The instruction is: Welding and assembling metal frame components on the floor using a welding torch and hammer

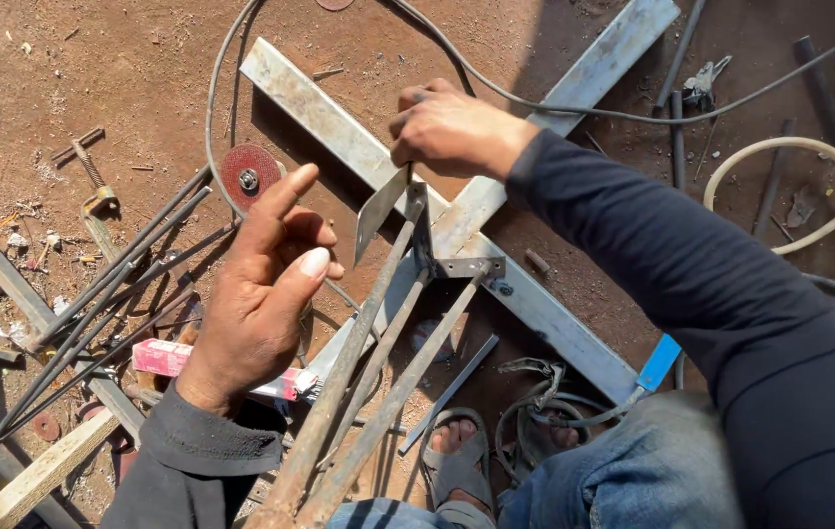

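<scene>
My right hand (pixel 452 129) pinches the top of a small flat metal plate (pixel 378 211) and holds it against the upper end of a rusty rod assembly (pixel 378 353). The rods meet a small bracket (pixel 466 264) where two long steel bars (pixel 339 122) cross on the ground. My left hand (pixel 266 289) hovers open just left of the plate, fingers apart, palm up, holding nothing. Both arms wear dark sleeves.
A red grinding disc (pixel 249 174) lies beside a grey cable (pixel 217 98). A bundle of thin rods (pixel 104 294) fans out at left, over a red box (pixel 168 358). A pale hose (pixel 790 157), a blue-handled tool (pixel 655 364) and my sandalled foot (pixel 457 460) lie close.
</scene>
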